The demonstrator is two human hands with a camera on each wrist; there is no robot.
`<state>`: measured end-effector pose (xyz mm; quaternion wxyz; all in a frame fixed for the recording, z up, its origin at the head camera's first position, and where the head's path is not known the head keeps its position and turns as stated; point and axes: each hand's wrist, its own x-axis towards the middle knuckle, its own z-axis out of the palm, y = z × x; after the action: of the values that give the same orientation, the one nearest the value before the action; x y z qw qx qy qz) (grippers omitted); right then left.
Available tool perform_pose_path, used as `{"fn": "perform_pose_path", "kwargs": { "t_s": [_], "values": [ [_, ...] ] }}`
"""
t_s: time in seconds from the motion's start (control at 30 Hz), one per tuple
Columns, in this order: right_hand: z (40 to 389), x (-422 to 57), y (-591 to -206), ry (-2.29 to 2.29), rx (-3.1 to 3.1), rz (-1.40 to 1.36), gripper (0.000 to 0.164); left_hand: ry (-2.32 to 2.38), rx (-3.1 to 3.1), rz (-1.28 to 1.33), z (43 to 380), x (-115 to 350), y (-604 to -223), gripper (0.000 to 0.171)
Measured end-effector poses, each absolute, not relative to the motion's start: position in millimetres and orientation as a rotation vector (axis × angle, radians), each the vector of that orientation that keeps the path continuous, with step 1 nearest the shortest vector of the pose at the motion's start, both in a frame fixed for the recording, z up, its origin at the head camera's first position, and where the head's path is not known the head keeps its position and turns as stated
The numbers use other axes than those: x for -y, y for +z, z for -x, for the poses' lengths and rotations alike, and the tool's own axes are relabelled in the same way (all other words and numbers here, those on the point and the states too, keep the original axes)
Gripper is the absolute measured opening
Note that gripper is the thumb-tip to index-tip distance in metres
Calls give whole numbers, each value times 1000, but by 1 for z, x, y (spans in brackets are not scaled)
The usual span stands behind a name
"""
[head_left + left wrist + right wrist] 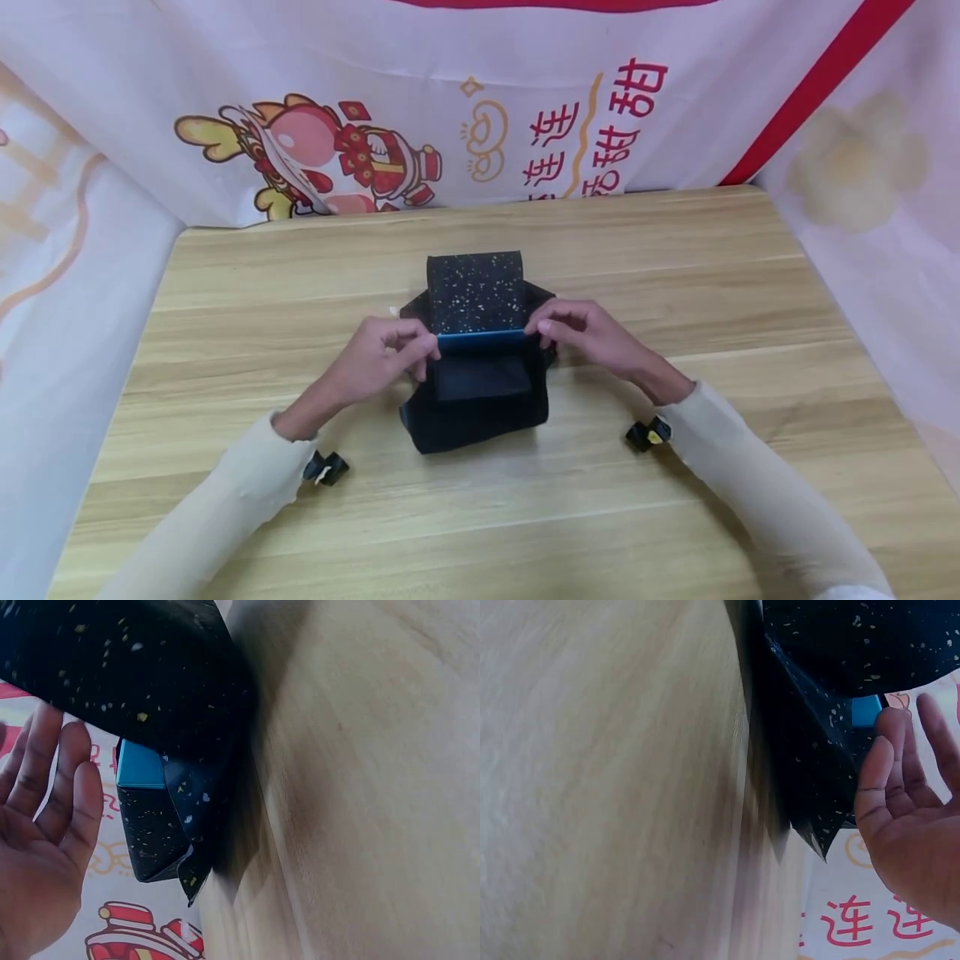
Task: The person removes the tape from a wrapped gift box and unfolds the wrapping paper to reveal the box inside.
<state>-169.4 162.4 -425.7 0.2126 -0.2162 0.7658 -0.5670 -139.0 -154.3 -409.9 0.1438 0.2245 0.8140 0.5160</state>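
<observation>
A blue box [141,765] sits partly wrapped in black speckled wrapping paper [477,292]. In the head view its blue shows only as a narrow strip between the hands. At the strip's left end, the thumb and forefinger of my left hand [386,354] pinch the paper edge. My right hand [588,337] does likewise at the right end. Both wrist views show the other fingers of each hand held loosely beside the box. Toward me the paper's plain dark inner side [480,425] opens out. In the left wrist view a large flap hides the forefinger and thumb.
The wooden table [675,517] carries everything. Behind it hangs a white cloth [420,50] with a red cartoon figure and red lettering. Small black devices [326,468] hang at each cuff, low over the tabletop. Pointed paper corners stick out at the box's sides.
</observation>
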Motion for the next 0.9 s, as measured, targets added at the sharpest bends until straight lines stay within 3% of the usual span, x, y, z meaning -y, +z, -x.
{"fn": "perform_pose_path", "kwargs": {
  "t_s": [0.27, 0.5, 0.9],
  "values": [
    [166, -161, -426, -1401, -2297, 830, 21, 1205, -2286, -777, 134, 151, -413, 24],
    [165, -159, -425, -1320, -2471, 839, 17, 985, -2322, -876, 130, 149, -413, 8],
    [167, -167, -435, -920, -2573, 998, 23, 622, -2529, -914, 131, 154, -424, 13]
  ]
}}
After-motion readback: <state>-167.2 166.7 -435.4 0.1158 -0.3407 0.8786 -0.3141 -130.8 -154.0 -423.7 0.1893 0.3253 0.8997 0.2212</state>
